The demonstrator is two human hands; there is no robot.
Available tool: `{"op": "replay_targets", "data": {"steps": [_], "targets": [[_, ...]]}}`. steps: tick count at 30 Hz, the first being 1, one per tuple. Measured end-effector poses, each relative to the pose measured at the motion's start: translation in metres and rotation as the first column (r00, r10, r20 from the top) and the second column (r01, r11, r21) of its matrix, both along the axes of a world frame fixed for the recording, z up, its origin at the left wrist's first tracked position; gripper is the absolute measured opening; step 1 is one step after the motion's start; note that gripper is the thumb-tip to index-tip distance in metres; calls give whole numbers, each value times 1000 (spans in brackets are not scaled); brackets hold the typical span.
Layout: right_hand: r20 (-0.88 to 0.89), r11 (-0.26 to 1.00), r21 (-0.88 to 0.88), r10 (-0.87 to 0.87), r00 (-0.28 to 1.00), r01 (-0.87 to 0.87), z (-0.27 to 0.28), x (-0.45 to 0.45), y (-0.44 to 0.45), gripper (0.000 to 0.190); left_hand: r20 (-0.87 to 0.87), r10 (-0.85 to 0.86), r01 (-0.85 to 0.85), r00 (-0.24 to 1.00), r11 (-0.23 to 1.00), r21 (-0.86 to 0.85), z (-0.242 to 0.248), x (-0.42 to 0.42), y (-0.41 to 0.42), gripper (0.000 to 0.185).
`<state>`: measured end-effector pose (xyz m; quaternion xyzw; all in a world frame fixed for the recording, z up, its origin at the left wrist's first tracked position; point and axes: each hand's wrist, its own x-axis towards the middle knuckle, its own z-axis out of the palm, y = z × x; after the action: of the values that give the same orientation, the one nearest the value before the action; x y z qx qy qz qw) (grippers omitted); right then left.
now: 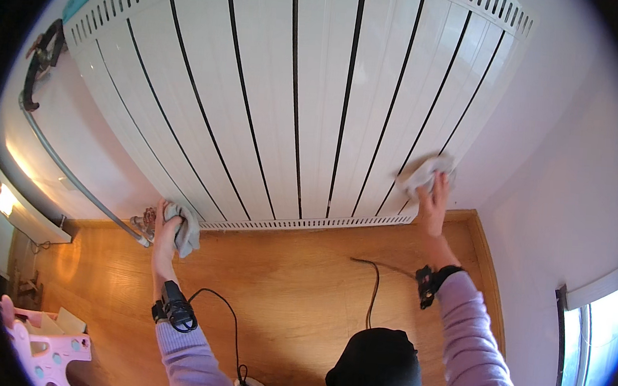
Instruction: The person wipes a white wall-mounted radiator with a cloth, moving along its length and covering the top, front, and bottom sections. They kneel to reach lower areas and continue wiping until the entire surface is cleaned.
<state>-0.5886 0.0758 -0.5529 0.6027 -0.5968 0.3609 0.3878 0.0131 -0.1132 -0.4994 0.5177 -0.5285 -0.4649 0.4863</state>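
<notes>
A white panel radiator (316, 101) with dark gaps between its upright sections fills the wall before me. Near its lower left corner, my left hand (166, 225) grips a pale grey cloth (189, 232), close to the valve (146, 221) and its pipe. On the lower right sections, my right hand (433, 200) presses a second whitish cloth (427, 175) against the radiator's face; this cloth looks blurred. Both wrists carry strapped black devices with cables.
A grey pipe (76, 174) runs down the left wall to the valve. Thin black cables (375, 291) hang above the wooden floor (291, 278). A pink plastic toy piece (51, 349) stands at lower left. A window (597, 330) is at right. My black-clad knee (379, 367) is below.
</notes>
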Motion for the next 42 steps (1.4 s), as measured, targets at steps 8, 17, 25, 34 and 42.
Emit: {"op": "replay_targets", "data": {"steps": [8,17,25,34,42], "targets": [[-168,981,173,114,979,-85,-47,29,14,39,24,-29,30,999,998,-58,-10,7,-4,65],[-381,882,-377,130,915,-282,317,87,-85,50,48,21,-22,999,1000,16,-17,12,-10,70],[-343,960,-238,56,938,-145,238,162,-109,54,-16,-30,29,999,999,-25,-21,17,-12,69],[-436,672,731,594,676,-119,-30,102,-43,47,-75,-41,40,996,999,-8,-11,8,-3,74],[-501,844,506,454,737,-176,56,109,-64,39,-45,-67,63,997,995,-79,0,5,5,72]]}}
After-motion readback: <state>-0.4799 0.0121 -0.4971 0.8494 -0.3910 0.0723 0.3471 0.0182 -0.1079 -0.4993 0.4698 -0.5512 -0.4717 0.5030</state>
